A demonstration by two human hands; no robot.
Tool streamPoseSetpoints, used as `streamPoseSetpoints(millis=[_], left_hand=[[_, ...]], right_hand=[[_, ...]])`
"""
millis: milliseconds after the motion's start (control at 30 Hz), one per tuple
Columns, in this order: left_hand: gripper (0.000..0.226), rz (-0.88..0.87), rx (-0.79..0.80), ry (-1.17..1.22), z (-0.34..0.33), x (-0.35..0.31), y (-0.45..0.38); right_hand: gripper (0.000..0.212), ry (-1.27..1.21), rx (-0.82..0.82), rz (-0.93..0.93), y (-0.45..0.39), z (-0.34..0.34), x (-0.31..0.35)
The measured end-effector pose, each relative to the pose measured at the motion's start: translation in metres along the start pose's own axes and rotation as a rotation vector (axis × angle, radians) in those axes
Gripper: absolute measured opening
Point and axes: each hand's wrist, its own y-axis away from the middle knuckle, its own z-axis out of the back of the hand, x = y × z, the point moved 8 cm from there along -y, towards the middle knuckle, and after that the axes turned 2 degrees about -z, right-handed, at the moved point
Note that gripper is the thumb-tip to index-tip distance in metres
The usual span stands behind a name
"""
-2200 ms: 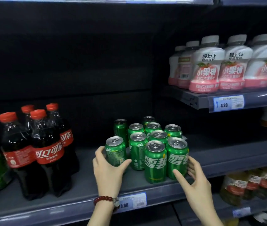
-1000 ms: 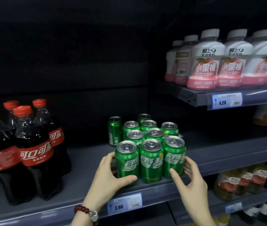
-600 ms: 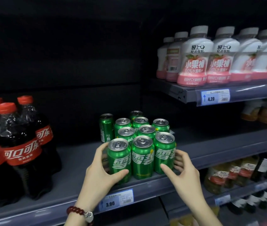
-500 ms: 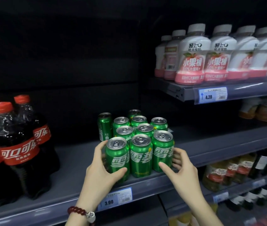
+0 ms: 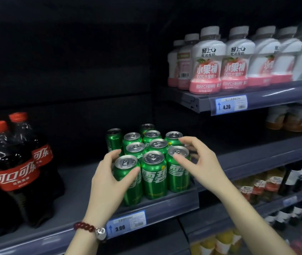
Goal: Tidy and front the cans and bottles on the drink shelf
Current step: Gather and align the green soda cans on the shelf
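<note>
Several green cans stand in three rows at the front of the grey shelf (image 5: 76, 197). In the front row the middle can (image 5: 153, 179) and the right can (image 5: 178, 178) show their labels. My left hand (image 5: 106, 183) wraps the front-left can (image 5: 130, 194), thumb across its face and fingers behind it. My right hand (image 5: 203, 162) is raised at the right of the group with fingers apart. Its thumb touches the upper face of the right can, and its forefinger reaches toward a can in the row behind (image 5: 173, 137). One can (image 5: 113, 138) stands apart at the back left.
Dark cola bottles (image 5: 15, 173) with red caps fill the shelf's left end. A price tag (image 5: 126, 224) hangs on the shelf lip under the cans. White and pink juice bottles (image 5: 208, 67) line a higher shelf at the right. More bottles (image 5: 293, 181) sit on the lower right shelves.
My right hand has lifted from the lower right side of the front-right can to its top, fingers spread. My left hand has stayed around the front-left can. The view has shifted slightly.
</note>
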Motion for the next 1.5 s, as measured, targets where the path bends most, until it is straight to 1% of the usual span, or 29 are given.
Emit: streamPoseSetpoints(millis=[100, 200, 400, 600, 700, 800, 867, 933, 1033, 1133, 1200, 1400, 1500], left_hand=[[0.051, -0.07, -0.028, -0.061, 0.001, -0.018, -0.008], [0.04, -0.098, -0.019, -0.087, -0.001, -0.029, -0.016], [0.022, -0.082, -0.007, -0.14, -0.001, -0.03, -0.032], [0.02, -0.067, 0.005, -0.181, 0.006, -0.025, -0.036], [0.015, -0.061, 0.003, -0.211, 0.007, -0.023, -0.041], [0.009, -0.058, 0.017, -0.249, 0.003, -0.023, -0.049], [0.009, -0.052, 0.029, -0.26, 0.0, -0.023, -0.053], [0.01, -0.048, 0.043, -0.259, -0.004, -0.023, -0.055], [0.008, -0.049, 0.053, -0.253, -0.009, -0.023, -0.056], [0.007, -0.045, 0.052, -0.232, -0.013, -0.021, -0.056], [0.007, -0.048, 0.048, -0.227, -0.014, -0.021, -0.056], [0.006, -0.065, 0.042, -0.237, -0.014, -0.023, -0.055], [0.007, -0.071, 0.038, -0.258, -0.013, -0.024, -0.056]], right_hand=[[0.029, 0.055, -0.003, 0.055, -0.015, -0.001, 0.017], [0.019, 0.114, 0.028, 0.056, -0.032, -0.004, 0.027], [0.017, 0.229, 0.145, 0.044, -0.056, -0.016, 0.037], [0.013, 0.265, 0.135, 0.002, -0.062, -0.01, 0.022], [0.012, 0.274, 0.119, -0.033, -0.065, -0.005, 0.01], [0.015, 0.32, 0.046, -0.05, -0.072, 0.006, 0.001], [0.022, 0.361, 0.041, -0.076, -0.077, 0.01, -0.008], [0.034, 0.401, 0.121, -0.12, -0.083, 0.007, -0.02], [0.055, 0.389, 0.296, -0.172, -0.09, -0.004, -0.036], [0.066, 0.303, 0.365, -0.211, -0.098, -0.012, -0.044], [0.066, 0.223, 0.379, -0.257, -0.102, -0.015, -0.05], [0.048, 0.16, 0.452, -0.284, -0.106, -0.013, -0.054], [0.051, 0.121, 0.507, -0.289, -0.102, -0.01, -0.053]])
